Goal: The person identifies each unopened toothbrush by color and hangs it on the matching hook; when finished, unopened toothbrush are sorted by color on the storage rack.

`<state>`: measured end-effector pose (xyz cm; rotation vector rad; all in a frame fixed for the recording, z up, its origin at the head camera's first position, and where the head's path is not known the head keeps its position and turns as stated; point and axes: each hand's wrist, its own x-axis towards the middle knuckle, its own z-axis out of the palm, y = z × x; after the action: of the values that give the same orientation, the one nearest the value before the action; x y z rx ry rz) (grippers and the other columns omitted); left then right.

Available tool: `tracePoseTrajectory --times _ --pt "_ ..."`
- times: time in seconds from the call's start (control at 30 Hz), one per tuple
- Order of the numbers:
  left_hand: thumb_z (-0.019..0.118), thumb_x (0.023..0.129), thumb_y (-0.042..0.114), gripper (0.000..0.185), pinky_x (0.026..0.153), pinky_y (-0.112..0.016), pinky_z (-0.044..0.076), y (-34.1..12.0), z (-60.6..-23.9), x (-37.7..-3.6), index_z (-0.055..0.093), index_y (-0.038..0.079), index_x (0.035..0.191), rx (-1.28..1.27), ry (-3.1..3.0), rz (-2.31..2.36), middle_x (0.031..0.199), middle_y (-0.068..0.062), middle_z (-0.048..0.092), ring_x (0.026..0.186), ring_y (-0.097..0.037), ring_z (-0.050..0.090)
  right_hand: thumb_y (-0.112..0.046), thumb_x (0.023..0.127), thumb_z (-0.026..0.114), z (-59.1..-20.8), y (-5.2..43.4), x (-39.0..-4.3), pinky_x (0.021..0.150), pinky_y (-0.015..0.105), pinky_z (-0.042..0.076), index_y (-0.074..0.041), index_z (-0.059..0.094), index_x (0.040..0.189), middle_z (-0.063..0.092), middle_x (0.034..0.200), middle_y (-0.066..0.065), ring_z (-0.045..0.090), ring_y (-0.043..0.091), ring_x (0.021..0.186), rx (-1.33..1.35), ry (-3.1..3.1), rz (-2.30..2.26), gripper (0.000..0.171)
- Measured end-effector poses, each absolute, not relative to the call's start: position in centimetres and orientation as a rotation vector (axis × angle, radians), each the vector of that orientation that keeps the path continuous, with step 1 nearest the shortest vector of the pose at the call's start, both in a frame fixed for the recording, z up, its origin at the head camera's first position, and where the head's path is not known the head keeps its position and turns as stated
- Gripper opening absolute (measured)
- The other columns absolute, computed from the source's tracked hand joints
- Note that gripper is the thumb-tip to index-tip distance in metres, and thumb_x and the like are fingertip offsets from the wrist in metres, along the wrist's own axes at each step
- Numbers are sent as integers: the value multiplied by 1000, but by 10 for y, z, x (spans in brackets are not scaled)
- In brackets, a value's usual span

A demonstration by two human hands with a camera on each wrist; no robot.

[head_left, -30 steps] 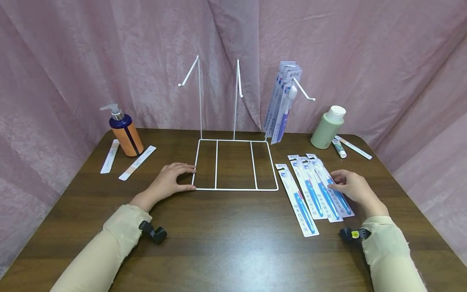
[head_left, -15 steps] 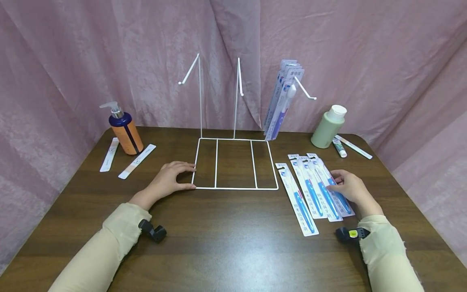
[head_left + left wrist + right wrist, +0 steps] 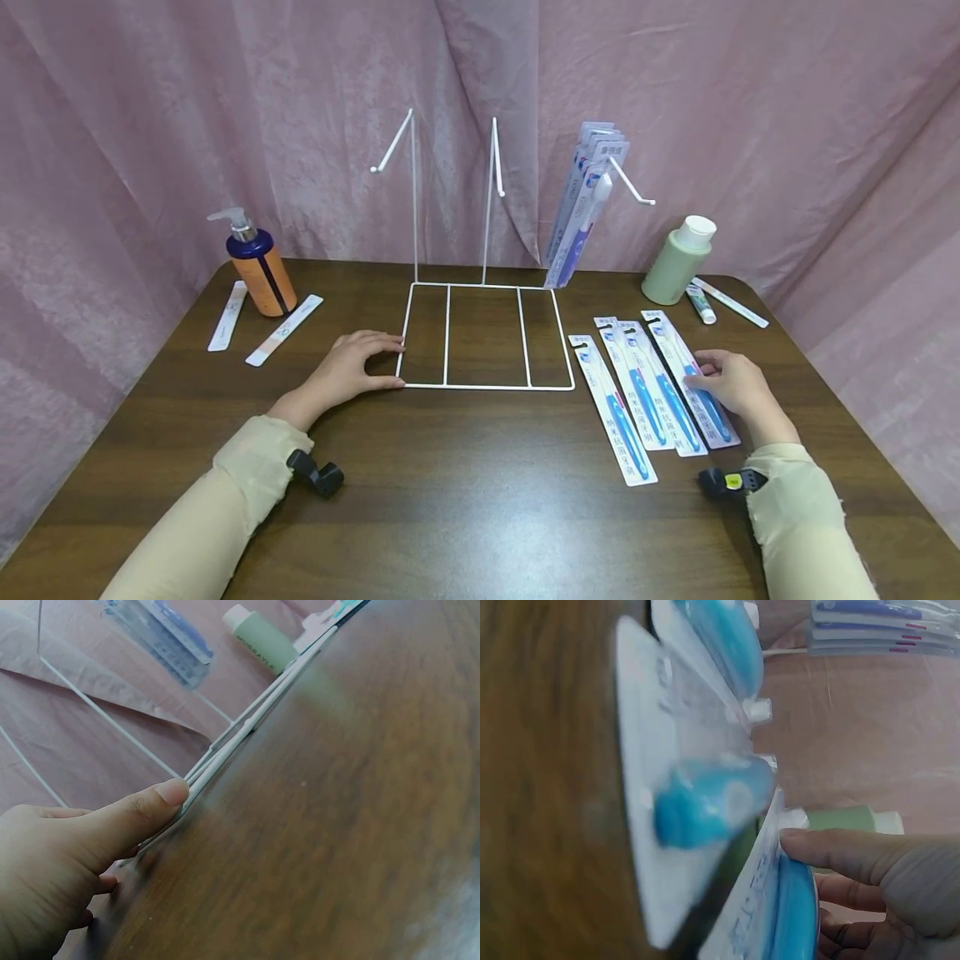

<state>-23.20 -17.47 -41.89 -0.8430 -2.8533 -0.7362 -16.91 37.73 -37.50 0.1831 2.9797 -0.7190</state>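
Observation:
My left hand (image 3: 347, 367) holds the front left corner of a white wire display rack (image 3: 487, 387), thumb at the front bar and fingers at the side bar. In the left wrist view the thumb (image 3: 142, 814) lies along the wire. At the right, my right hand (image 3: 731, 385) pinches the outermost packaged toothbrush (image 3: 711, 410), blue-handled on a white card, by its right edge. The right wrist view has this card (image 3: 746, 915) tilted up on its side, beside a neighbouring toothbrush pack (image 3: 705, 802). Several more blue packs (image 3: 617, 412) lie fanned to its left.
Purple toothbrush packs (image 3: 581, 212) hang from the rack's right hook; the left hook (image 3: 392, 143) and middle hook (image 3: 498, 162) are bare. A pump bottle (image 3: 262, 271) and two paper strips (image 3: 283, 331) stand left. A green bottle (image 3: 677, 262), small tube (image 3: 701, 304) and strip (image 3: 731, 302) are back right.
My right hand has drawn the outermost toothbrush pack slightly to the right, opening a gap from the pack beside it. The hanging purple packs have stopped swinging. My left hand stays on the rack.

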Motion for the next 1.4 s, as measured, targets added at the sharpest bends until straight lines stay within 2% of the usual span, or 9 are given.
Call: tracePoseTrajectory --times 0.27,0.43,0.6,0.73,0.87,0.93,1.1,1.23,1.4 --pt "79 76 42 57 107 -58 28 -174 -419 -232 65 12 122 -858 -2839 -731 137 -7 58 130 -32 47 -20 87 69 -358 381 -161 61 25 43 11 52 126 64 101 26 59 23 78 191 3087 -780 53" --pt "79 76 42 56 107 -57 28 -175 -419 -231 65 13 122 -847 -2844 -729 137 -6 58 130 -31 47 -18 88 69 -342 377 -159 56 22 43 9 55 124 65 96 24 57 17 72 161 3182 -795 48" --pt "79 76 41 54 107 -56 28 -175 -419 -232 66 13 121 -846 -2834 -748 137 -6 58 129 -30 47 -20 88 69 -322 371 -157 54 20 44 8 56 126 65 99 27 57 13 71 151 3240 -804 49" --pt "79 77 41 54 107 -56 28 -174 -419 -231 65 14 122 -847 -2839 -750 137 -6 58 130 -30 47 -20 88 70 -307 367 -152 53 17 43 8 55 127 65 100 27 52 -1 68 132 3290 -828 51" --pt "78 77 41 55 107 -56 28 -174 -419 -231 65 13 122 -850 -2841 -744 137 -6 58 130 -30 47 -18 87 71 -294 362 -145 54 11 39 5 57 128 63 98 22 41 -18 66 74 3362 -838 49" --pt "78 77 41 55 107 -56 28 -174 -419 -231 65 13 122 -851 -2842 -743 137 -6 58 130 -30 47 -16 86 71 -288 359 -142 55 9 36 4 57 127 62 97 20 38 -22 66 49 3395 -850 48" --pt "78 77 41 54 107 -57 28 -175 -417 -232 65 14 122 -851 -2843 -746 137 -6 58 130 -31 46 -13 85 73 -274 347 -134 60 3 34 2 58 128 60 97 16 37 -22 68 34 3463 -917 48" --pt "78 76 42 56 107 -57 28 -175 -419 -232 65 13 122 -850 -2833 -728 137 -7 58 129 -32 47 -13 84 74 -264 333 -127 63 -2 35 0 58 128 57 97 7 41 -21 72 9 3496 -1021 48" --pt "78 76 43 56 107 -59 27 -175 -420 -232 65 13 122 -845 -2835 -730 137 -7 58 130 -33 47 -11 82 75 -252 308 -117 67 -2 37 -3 60 127 55 97 1 45 -18 75 -41 3546 -1128 48"
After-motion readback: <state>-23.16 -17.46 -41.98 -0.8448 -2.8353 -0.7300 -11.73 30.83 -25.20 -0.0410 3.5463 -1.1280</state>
